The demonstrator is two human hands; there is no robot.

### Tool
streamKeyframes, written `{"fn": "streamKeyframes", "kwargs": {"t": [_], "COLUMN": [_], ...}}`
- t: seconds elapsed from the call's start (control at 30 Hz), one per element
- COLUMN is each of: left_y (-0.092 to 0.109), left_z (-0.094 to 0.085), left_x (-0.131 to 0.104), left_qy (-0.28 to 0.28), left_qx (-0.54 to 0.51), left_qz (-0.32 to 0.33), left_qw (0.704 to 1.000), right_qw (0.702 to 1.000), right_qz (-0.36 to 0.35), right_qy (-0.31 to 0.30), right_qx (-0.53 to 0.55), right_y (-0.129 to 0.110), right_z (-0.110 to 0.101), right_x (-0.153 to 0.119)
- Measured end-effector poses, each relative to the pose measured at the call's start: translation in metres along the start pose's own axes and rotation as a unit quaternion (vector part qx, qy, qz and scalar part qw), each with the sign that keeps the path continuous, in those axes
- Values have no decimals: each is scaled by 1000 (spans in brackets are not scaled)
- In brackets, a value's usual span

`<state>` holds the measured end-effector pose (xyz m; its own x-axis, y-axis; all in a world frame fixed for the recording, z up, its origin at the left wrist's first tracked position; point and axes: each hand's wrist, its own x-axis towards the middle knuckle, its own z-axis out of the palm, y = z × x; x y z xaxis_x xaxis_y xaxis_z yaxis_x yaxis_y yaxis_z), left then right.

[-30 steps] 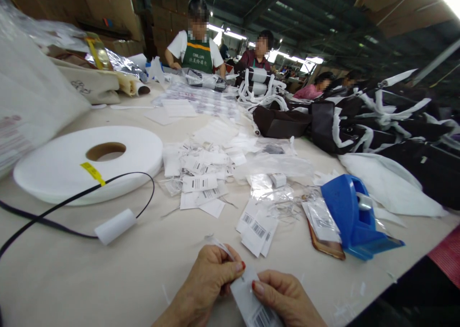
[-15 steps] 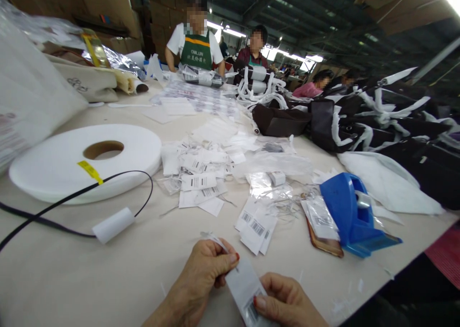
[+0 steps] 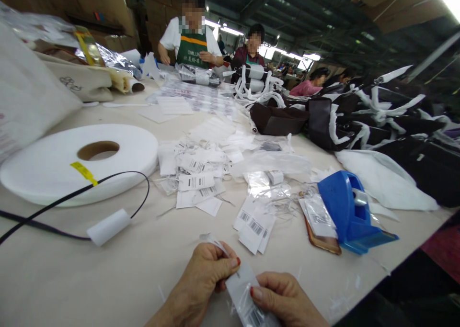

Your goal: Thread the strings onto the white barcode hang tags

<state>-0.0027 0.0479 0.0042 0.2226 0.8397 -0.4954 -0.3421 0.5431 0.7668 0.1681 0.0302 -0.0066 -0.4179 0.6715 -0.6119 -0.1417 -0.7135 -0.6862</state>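
Observation:
Between my two hands is a white hang tag point(image 3: 240, 288) with a barcode at its lower end and clear plastic around that part. My left hand point(image 3: 206, 274) pinches the tag's top, where a thin whitish strip sticks out past the fingers. My right hand point(image 3: 282, 296) grips the tag's right edge, thumb on top. Just beyond lie several barcode tags point(image 3: 254, 225) with strings. Farther left spreads a pile of printed white tags point(image 3: 197, 181).
A big white roll point(image 3: 50, 159) and a black strap point(image 3: 46, 203) lie at left. A blue tape dispenser point(image 3: 345, 212) stands at right beside bagged tags point(image 3: 318, 214). Dark bags point(image 3: 280, 118) are heaped behind. Two people point(image 3: 192, 39) work across the table.
My right thumb has slid slightly up along the tag, and the clear plastic over it looks more crumpled. The person in the green apron has raised a hand. The view has shifted slightly.

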Motion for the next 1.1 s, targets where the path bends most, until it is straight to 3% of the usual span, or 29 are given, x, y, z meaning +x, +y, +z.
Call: {"fn": "streamKeyframes", "kwargs": {"t": [0.23, 0.47, 0.8, 1.1], "left_y": [8, 8, 2, 4], "left_z": [-3, -3, 1, -3], "left_x": [-1, -1, 0, -1], "left_qy": [31, 29, 14, 17], "left_qx": [-2, -1, -8, 9], "left_qz": [0, 1, 0, 0], "left_qw": [1000, 1000, 1000, 1000], "right_qw": [993, 987, 992, 994], "right_qz": [-21, -17, -25, -25], "right_qy": [-50, -118, -67, -67], "right_qx": [105, 104, 105, 87], "right_y": [-3, 11, 4, 1], "right_z": [2, -8, -1, -2], "right_x": [-3, 3, -1, -2]}}
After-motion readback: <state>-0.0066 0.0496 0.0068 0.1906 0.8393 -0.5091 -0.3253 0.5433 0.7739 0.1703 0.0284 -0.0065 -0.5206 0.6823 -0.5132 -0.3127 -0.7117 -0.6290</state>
